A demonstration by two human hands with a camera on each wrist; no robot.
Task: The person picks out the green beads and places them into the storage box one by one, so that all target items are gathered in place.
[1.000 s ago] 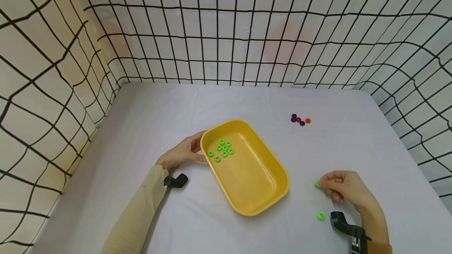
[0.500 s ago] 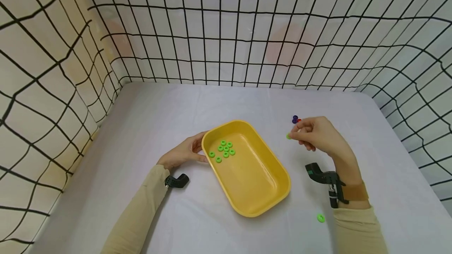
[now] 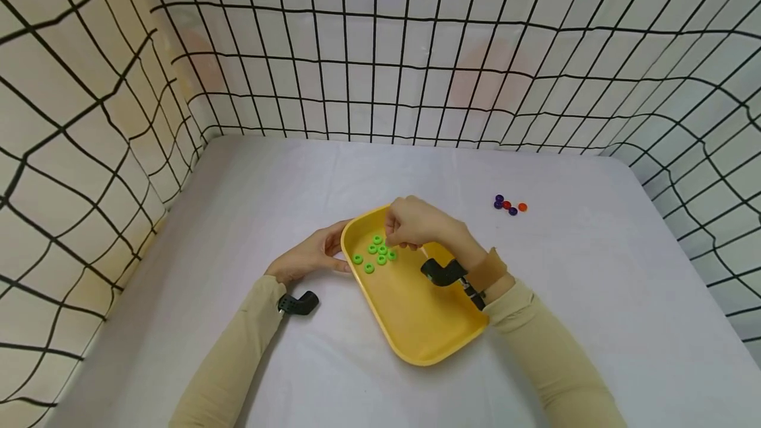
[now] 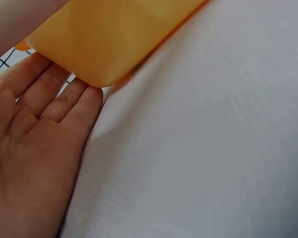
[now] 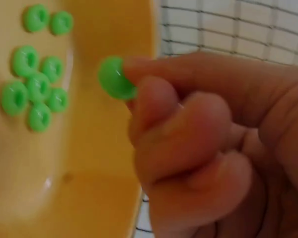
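Observation:
A yellow tray (image 3: 419, 354) lies slantwise in the middle of the white table. Several green rings (image 3: 376, 253) sit in its far left corner. My right hand (image 3: 397, 236) hovers just above those rings. In the right wrist view this hand (image 5: 134, 94) pinches one green ring (image 5: 114, 79) between thumb and forefinger, above the tray (image 5: 99, 168) and beside the green rings (image 5: 35, 94) lying in it. My left hand (image 3: 329, 257) rests on the table at the tray's left corner. The left wrist view shows its straight fingers (image 4: 72, 96) touching the tray's outer wall (image 4: 104, 39).
A small cluster of purple, red and orange rings (image 3: 509, 206) lies on the table to the far right of the tray. Black wire mesh walls (image 3: 380, 51) fence the table on the left, back and right.
My right hand has carried the green ring from the near right of the table, past the coloured cluster, to above the tray's far left corner. The left hand has stayed put.

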